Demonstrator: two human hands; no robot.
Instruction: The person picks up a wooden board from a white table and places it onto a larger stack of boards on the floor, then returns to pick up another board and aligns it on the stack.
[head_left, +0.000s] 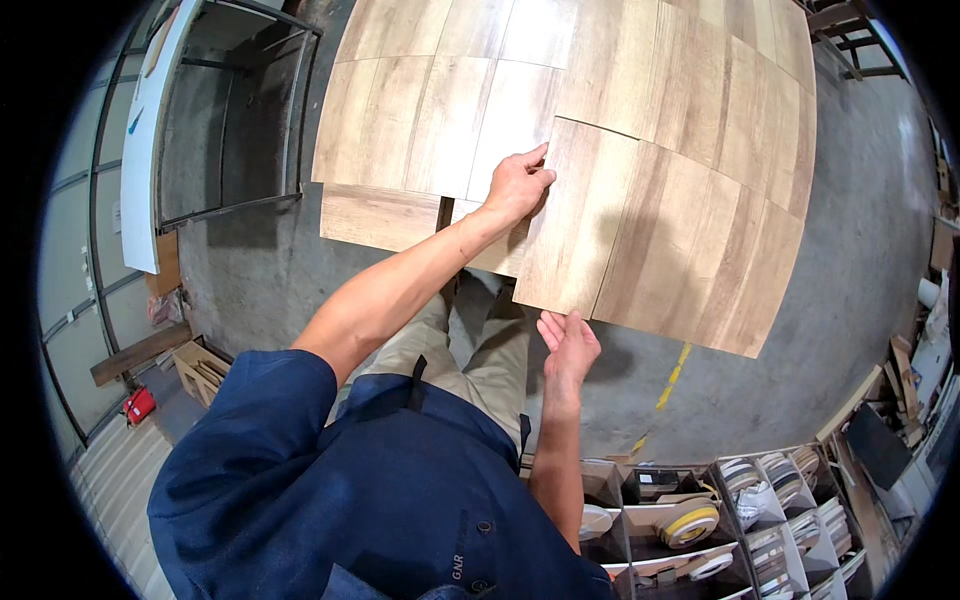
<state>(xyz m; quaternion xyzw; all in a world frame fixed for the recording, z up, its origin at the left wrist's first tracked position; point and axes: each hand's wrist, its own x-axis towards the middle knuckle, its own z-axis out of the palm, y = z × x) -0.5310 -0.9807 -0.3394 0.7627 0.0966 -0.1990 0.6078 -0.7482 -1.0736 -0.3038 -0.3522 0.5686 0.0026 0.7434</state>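
Observation:
A rectangular wood-look panel (575, 215) lies in front of me, slightly out of line with the panels around it. A thin dark gap runs along its far edge. My left hand (520, 185) is at the panel's left edge, near the far corner, with thumb and index finger closed against it. At the near edge, my right hand (570, 345) grips from below, thumb against the edge and some fingertips hidden beneath. More wood-look panels (690, 245) cover the rest of the work surface. Left of my forearm, a lower panel (380, 215) juts toward me beside a dark slot.
A metal frame with a white top (150, 140) stands at the left. Behind me on the right, a compartment rack (735, 462) holds rolls of edging strip (690, 522). Offcuts (905, 375) lean at the far right. Yellow tape (673, 378) marks the concrete floor.

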